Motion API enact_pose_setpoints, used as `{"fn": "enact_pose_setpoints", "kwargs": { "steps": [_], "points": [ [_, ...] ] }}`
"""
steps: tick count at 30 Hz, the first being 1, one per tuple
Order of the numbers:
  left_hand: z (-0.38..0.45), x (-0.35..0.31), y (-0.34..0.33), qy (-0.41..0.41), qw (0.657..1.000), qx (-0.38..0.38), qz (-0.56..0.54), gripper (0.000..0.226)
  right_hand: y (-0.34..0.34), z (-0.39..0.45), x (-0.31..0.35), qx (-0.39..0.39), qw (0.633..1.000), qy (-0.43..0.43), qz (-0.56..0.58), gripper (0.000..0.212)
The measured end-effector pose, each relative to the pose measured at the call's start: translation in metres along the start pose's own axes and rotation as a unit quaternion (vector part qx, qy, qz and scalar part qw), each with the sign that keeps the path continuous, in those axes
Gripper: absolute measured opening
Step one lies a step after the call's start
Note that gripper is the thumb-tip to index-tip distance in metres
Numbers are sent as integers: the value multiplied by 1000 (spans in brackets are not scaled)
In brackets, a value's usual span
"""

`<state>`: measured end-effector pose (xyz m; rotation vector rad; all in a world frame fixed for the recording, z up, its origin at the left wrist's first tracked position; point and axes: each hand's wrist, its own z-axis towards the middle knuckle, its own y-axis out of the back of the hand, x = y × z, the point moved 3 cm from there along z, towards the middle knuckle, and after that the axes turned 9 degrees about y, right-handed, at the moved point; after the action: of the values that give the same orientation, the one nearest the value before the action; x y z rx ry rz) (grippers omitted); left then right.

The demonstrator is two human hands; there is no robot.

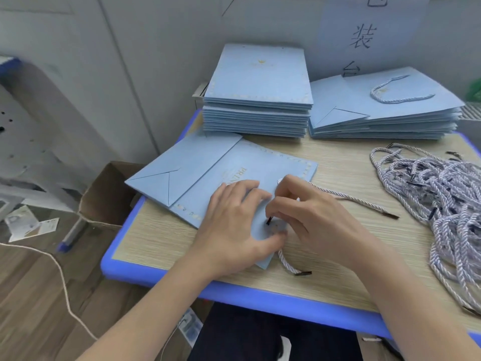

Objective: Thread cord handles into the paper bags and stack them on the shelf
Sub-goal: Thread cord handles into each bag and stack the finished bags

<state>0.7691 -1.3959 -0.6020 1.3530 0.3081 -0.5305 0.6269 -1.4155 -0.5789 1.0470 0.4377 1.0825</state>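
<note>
Left hand (234, 220): fingers spread flat, pressing the light-blue paper bag (223, 178) lying flat at the table's (156, 241) near edge. Right hand (307, 212): fingertips pinching the dark tip of a white cord (348, 198) against the bag. Gold lettering reads "PRIN", remainder covered. Behind: bag stack without handles (257, 100), stack with handles (385, 110), loose cord pile (440, 194). Wall sign (364, 35): "装台".

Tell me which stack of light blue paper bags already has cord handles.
The fanned stack of light blue paper bags at far right: a twisted white cord handle loops on its top bag. The neat stack beside it shows none.
</note>
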Motion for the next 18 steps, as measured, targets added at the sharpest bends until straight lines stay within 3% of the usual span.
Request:
{"fn": "enact_pose_setpoints", "kwargs": {
  "steps": [4, 11, 18],
  "points": [
    [-1, 0, 0, 2, 1000, 10, 4, 70, -2, 1, 1, -5, 999, 29, -36, 14],
    [-1, 0, 1, 2, 1000, 1, -9, 64, -12, 4, 7, -4, 997, 1, 82, 22],
    [-1, -1, 1, -4, 1000, -1, -20, 64, -13, 2, 3, 6, 992, -32, 119, 23]
  ]
}}
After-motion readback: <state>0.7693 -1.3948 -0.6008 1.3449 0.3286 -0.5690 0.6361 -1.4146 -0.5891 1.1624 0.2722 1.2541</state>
